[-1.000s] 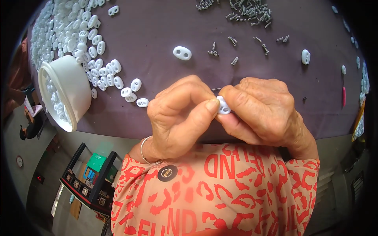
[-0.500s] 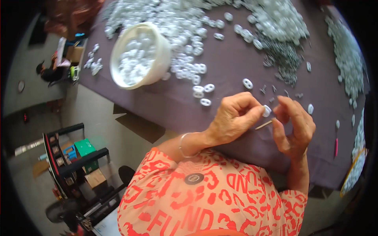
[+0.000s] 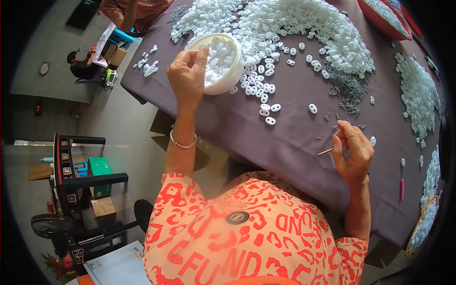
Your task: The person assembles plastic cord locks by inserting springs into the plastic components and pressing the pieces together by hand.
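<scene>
My left hand (image 3: 186, 76) is at the left rim of a round cream tub (image 3: 228, 88) of small white plastic pieces (image 3: 219, 59). Its thumb and fingers are pressed together; whatever they pinch, if anything, is hidden. Over the table's near right part, my right hand (image 3: 352, 151) is closed around a thin stick-like tool (image 3: 325, 152), whose light tip juts out to the left. Loose grey metal pins (image 3: 327, 116) lie just beyond the right fingertips. A white oval piece with two holes (image 3: 312, 109) rests nearby, and several similar ones are scattered right of the tub.
A big heap of white oval pieces (image 3: 304, 23) covers the far side of the dark tablecloth (image 3: 289, 142), beside a pile of grey pins (image 3: 349, 92). At right are another white heap (image 3: 418, 95) and a pink-handled tool (image 3: 402, 190). A red basket (image 3: 384, 19) stands far right.
My left hand has moved from beside the right hand, where a white oval piece was at its fingertips, left and away to the tub. My right hand still has the stick-like tool.
</scene>
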Demonstrator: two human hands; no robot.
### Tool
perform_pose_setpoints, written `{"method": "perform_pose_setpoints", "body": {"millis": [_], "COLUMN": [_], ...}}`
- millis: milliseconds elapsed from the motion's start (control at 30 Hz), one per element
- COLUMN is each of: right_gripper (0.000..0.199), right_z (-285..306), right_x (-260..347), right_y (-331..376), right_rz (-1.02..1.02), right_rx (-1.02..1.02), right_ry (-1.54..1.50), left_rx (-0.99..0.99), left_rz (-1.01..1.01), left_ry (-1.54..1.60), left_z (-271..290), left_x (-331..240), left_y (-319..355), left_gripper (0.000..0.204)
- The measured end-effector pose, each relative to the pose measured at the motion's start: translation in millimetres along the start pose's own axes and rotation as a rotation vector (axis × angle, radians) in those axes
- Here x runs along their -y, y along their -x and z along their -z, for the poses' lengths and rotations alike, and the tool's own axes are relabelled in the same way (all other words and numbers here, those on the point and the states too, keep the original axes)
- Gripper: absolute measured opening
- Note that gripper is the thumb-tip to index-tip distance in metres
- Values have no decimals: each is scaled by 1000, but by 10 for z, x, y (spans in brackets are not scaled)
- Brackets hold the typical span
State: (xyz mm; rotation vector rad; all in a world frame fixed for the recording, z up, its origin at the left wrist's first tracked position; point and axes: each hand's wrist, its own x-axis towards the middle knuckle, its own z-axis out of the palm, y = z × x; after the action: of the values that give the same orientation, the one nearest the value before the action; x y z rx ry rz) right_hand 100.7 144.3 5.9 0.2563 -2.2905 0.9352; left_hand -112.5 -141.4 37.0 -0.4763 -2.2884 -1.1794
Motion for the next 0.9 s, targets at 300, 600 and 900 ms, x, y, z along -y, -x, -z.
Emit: {"method": "perform_pose_setpoints", "body": {"millis": [300, 600, 900], "right_gripper": [28, 26, 24], "right_z": [-31, -50, -33], "right_x": [-99, -143, -177], "right_y": [24, 46, 68], "right_rz": [-12, 40, 4], "right_rx": [9, -22, -54], "right_ry": [97, 176, 211], "left_rx": [84, 587, 810], "left_rz": [-71, -362, -341], "left_ry": [52, -11, 68], "left_z": [-182, -816, -1195], "left_x": [-412, -762, -805], "left_y": [512, 841, 786], "left_gripper": [13, 18, 17]}}
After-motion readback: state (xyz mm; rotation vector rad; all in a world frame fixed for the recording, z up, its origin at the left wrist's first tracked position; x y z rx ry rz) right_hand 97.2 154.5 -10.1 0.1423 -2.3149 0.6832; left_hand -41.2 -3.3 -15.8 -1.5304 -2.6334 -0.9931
